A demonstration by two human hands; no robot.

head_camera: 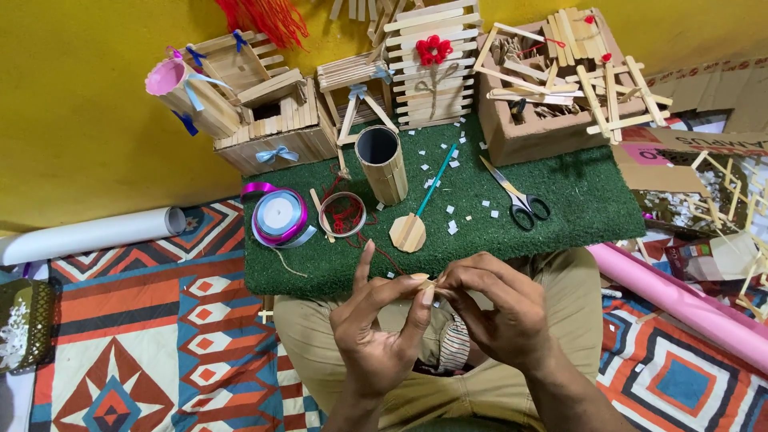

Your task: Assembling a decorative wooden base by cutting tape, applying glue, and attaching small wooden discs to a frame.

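Two hands meet just below the near edge of the green turf mat [560, 200], over the person's lap. The left hand [376, 328] and the right hand [488, 308] both pinch a small wooden stick piece [430, 283] between thumb and fingertips; the left index finger sticks up toward the mat. The piece is mostly hidden by the fingers, so its full shape cannot be told.

On the mat, near its front edge and just beyond the hands, lies a round disc of wooden sticks [408, 232]. A teal-handled brush [436, 182] slants away from the disc toward the mat's middle. Left of the disc sit a tape ring with red thread [342, 214] and a spool of purple ribbon [278, 216] at the mat's left edge. A stick-clad cylinder [382, 164] stands upright behind the tape ring. Scissors [516, 196] lie open-handled right of the brush. Small white scraps are scattered across the mat. Along the mat's far edge stand several stick-built models, and a brick [544, 128] loaded with loose sticks sits at its far right corner.
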